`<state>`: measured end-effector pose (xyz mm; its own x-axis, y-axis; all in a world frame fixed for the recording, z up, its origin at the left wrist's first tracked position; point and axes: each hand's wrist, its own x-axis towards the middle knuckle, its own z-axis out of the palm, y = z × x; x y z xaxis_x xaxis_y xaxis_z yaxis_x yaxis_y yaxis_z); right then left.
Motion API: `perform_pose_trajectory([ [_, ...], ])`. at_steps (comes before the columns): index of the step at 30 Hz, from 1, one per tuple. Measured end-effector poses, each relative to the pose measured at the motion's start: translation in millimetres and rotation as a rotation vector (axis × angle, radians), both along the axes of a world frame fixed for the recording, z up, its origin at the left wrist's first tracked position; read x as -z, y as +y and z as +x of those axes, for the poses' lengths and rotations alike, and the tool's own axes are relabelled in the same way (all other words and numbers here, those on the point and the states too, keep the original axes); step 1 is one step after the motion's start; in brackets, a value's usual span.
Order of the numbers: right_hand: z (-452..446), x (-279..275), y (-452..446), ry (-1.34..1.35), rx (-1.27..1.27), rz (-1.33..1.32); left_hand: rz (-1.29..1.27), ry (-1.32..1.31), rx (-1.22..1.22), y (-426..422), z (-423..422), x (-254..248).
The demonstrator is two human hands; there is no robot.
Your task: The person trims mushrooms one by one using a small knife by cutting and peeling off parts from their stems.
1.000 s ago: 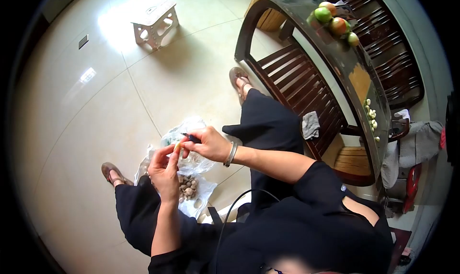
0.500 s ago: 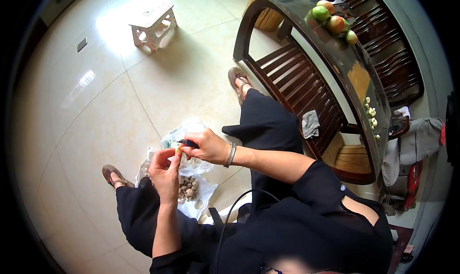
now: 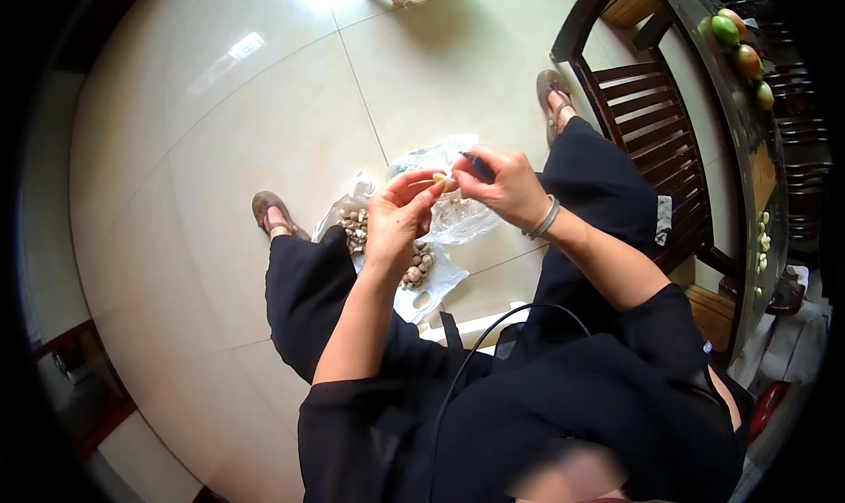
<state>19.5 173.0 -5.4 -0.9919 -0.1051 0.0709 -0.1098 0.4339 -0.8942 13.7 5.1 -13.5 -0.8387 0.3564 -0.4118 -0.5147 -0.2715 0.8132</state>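
Left grip point(image 3: 400, 214): clamped, thumb to fingertips, on a small, rounded, pale-yellow piece point(image 3: 439, 178), held up over the floor, just left of the right fingers.
Right grip point(image 3: 506, 188): closed round a slim, dark-handled tool point(image 3: 481, 166), close by the piece; can't tell if touching.
Pinch: best firm but light, probably, with the left thumb tucked clear of the tool's tip.
Tool strokes: safer short and shallow, angled away from the left fingers.
Crumpled clear plastic bag point(image 3: 462, 226): spread below; well worth working right above, to catch scraps.
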Motion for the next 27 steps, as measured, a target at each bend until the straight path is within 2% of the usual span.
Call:
perform_pose_trajectory([
  [5, -0.4, -4.4, -0.9, -0.010, 0.005, -0.019, 0.118, -0.080, -0.005, -3.0, -2.1, 7.6],
  [8, 0.3, -3.7, -0.3, 0.012, 0.028, -0.021, 0.295, -0.246, 0.026, -6.2, -3.5, 7.6],
  [11, -0.7, -1.5, 1.5, 0.023, 0.067, -0.007, 0.387, -0.255, 0.055, -6.8, -4.6, 8.0],
  [17, -2.6, 7.3, 2.6, -0.090, 0.083, 0.042, 0.436, -0.270, 0.075, -7.3, -5.6, 6.5],
  [20, -2.9, 13.0, 3.1, -0.138, 0.008, 0.087, 0.494, -0.277, 0.083, -8.0, -6.4, 6.8],
  [27, -2.5, 4.2, 0.6, -0.061, -0.045, 0.077, 0.462, -0.251, 0.068, -7.8, -5.9, 9.7],
])
